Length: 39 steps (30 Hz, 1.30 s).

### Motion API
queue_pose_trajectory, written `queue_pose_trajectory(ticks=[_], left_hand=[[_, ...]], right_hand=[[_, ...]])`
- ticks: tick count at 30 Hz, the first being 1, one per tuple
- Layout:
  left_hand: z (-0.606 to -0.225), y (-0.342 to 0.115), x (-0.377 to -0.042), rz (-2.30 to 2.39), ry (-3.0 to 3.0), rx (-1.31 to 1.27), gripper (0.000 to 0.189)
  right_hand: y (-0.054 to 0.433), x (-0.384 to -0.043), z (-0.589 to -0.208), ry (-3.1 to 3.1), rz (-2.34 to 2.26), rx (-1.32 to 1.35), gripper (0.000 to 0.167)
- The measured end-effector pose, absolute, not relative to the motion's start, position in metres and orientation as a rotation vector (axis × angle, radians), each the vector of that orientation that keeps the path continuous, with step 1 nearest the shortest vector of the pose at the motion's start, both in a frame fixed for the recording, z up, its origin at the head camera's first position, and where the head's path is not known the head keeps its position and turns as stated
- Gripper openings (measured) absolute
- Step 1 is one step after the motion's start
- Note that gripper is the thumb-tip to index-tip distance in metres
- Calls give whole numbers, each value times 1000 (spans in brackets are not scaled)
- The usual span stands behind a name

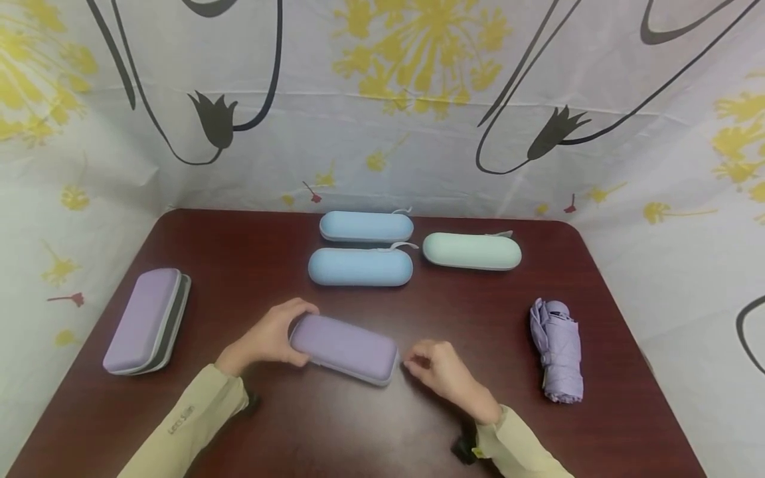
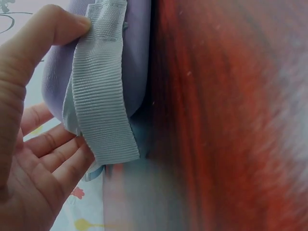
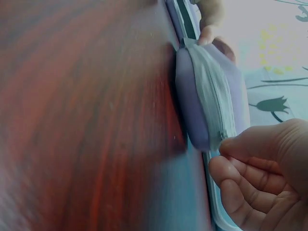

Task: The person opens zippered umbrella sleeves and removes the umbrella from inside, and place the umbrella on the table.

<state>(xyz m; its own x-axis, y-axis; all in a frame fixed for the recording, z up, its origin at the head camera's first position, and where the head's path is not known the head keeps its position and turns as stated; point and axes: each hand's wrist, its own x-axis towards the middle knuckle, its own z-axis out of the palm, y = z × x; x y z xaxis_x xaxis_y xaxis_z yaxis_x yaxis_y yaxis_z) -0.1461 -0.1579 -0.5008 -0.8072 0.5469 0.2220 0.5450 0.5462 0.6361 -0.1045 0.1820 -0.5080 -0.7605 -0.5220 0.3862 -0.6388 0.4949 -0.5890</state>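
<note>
A purple hard-shell zip case lies at a slant in the middle of the table. Its left end is gripped by my left hand, thumb on the near side and fingers round the far side. A grey ribbon loop hangs from that end in the left wrist view. At the case's right end, my right hand pinches the zipper pull between thumb and forefinger, the other fingers curled. The grey zipper runs along the side of the case and looks closed.
On the left lies another purple case with a dark gap along its side. Two blue cases and a mint green case lie at the back. A folded lilac umbrella is on the right. Patterned cloth hangs behind the table.
</note>
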Motion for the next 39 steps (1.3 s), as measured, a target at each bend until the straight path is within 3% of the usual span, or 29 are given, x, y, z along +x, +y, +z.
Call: queue_pose_trajectory(ticks=[18, 32, 39], left_hand=[[-507, -144, -127, 1199, 2936, 822, 66], [-506, -142, -127, 1213, 2946, 825, 67], [-505, -144, -125, 1218, 2945, 798, 67]], right_hand=[[174, -86, -505, -2639, 1191, 932, 15], [148, -69, -503, -2689, 1340, 609, 13], [139, -66, -506, -2618, 1307, 636, 15]])
